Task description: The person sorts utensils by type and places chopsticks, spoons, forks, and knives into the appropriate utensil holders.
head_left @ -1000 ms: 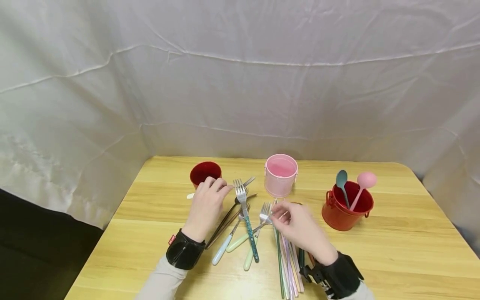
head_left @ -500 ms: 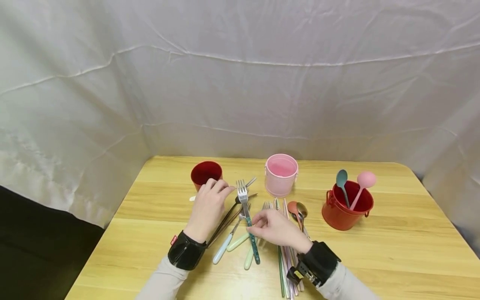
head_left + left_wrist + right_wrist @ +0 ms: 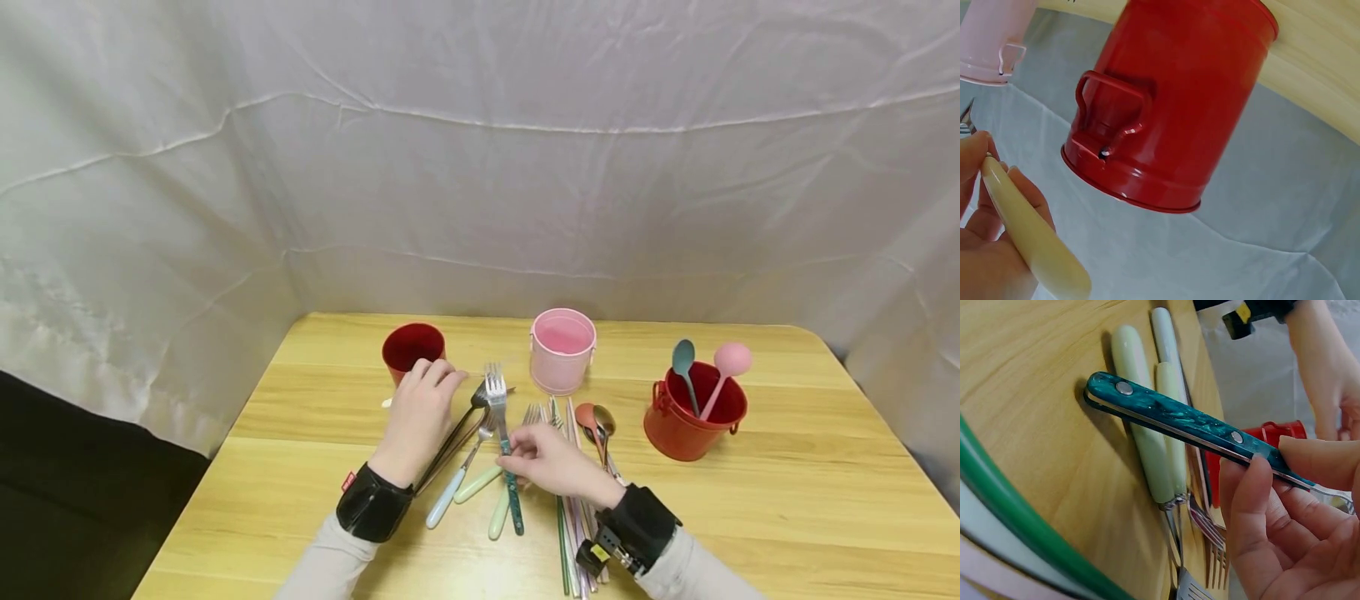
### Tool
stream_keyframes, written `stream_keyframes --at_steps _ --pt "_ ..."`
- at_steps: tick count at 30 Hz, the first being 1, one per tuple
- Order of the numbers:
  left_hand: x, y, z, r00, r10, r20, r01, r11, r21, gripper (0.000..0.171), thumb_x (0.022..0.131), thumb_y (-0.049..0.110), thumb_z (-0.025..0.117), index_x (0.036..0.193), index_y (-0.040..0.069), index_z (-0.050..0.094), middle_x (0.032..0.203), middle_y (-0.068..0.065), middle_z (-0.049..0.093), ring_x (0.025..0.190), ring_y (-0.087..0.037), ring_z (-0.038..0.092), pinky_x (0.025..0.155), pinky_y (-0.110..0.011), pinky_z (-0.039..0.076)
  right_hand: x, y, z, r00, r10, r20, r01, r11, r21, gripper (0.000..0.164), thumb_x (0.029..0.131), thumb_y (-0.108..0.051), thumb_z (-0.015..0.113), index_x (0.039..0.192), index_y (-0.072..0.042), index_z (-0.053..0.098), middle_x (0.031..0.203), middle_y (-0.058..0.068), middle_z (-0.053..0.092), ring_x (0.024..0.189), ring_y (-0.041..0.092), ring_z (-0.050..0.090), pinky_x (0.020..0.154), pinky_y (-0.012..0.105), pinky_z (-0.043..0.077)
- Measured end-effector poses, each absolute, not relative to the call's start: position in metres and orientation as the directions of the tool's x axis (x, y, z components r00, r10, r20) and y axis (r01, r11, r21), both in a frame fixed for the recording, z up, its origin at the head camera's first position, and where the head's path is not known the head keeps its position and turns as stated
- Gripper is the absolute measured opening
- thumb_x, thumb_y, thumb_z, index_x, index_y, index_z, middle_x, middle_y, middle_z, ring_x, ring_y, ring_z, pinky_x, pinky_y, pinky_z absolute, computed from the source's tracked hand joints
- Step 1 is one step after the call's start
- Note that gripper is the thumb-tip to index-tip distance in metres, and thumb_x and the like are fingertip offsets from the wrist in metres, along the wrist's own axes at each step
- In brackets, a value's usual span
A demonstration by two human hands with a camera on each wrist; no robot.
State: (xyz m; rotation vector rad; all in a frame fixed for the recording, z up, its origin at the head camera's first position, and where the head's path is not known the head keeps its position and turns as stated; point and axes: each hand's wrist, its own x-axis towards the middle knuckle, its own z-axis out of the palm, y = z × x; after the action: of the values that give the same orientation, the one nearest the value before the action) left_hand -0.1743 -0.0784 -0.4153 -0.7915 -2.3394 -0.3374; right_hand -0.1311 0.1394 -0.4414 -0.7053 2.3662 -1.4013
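My right hand [image 3: 551, 458] pinches a fork [image 3: 496, 392] by its marbled teal handle [image 3: 1172, 415], tines pointing away from me. This fork is above other forks with pale green handles [image 3: 1141, 412] and a light blue handle [image 3: 447, 498]. Left of it, my left hand [image 3: 422, 408] pinches a piece of cutlery by the neck end of its smooth cream handle [image 3: 1032, 231]. The head of that piece is mostly hidden. Right behind my left hand stands a small red bucket [image 3: 1179, 94], its lower part covered in the head view.
A pink bucket [image 3: 561, 371] stands at the back middle. Another red bucket [image 3: 684, 437], at right, holds a teal spoon [image 3: 683, 358] and a pink ladle [image 3: 732, 360]. Straws [image 3: 564, 542] and several spoons [image 3: 588, 416] lie by my right wrist. Dark forks [image 3: 477, 398] lie beside my left hand.
My right hand has moved left from above the straws and taken hold of the teal-handled fork, which has shifted slightly right. My left hand has stayed almost still with the cream-handled cutlery.
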Motion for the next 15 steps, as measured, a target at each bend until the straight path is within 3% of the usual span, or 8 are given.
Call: stream_keyframes --at_steps 5,10,15 --pt "-0.177 -0.085 -0.411 -0.615 0.415 0.671 0.612 0.787 0.075 0.021 0.078 -0.002 0.069 0.098 0.006 0.067 0.091 -0.007 0.061 0.084 -0.025 0.052 0.072 -0.036 0.048 -0.127 0.15 -0.438 -0.834 -0.548 -0.059 -0.141 0.316 -0.938 0.02 0.091 -0.017 0.062 0.079 -0.002 0.055 0.073 0.012 0.063 0.069 0.035 0.063 0.063 0.044 0.054" --pt "-0.178 -0.094 -0.399 -0.644 0.335 0.687 0.61 0.767 0.198 0.009 0.087 0.006 0.064 0.096 0.005 0.064 0.091 -0.007 0.061 0.082 -0.025 0.053 0.071 -0.037 0.05 -0.126 0.159 -0.436 -0.827 -0.551 -0.11 -0.044 0.258 -0.965 0.024 0.091 -0.018 0.062 0.081 0.002 0.054 0.074 0.022 0.061 0.072 0.04 0.061 0.068 0.049 0.054" --pt "-0.18 -0.105 -0.381 -0.666 0.272 0.694 0.62 0.72 0.313 0.008 0.089 0.007 0.061 0.096 0.005 0.062 0.091 -0.007 0.061 0.081 -0.022 0.056 0.072 -0.038 0.05 -0.126 0.16 -0.435 -0.829 -0.545 -0.127 -0.007 0.237 -0.972 0.022 0.091 -0.019 0.061 0.086 0.002 0.058 0.074 0.015 0.062 0.071 0.036 0.06 0.069 0.049 0.054"
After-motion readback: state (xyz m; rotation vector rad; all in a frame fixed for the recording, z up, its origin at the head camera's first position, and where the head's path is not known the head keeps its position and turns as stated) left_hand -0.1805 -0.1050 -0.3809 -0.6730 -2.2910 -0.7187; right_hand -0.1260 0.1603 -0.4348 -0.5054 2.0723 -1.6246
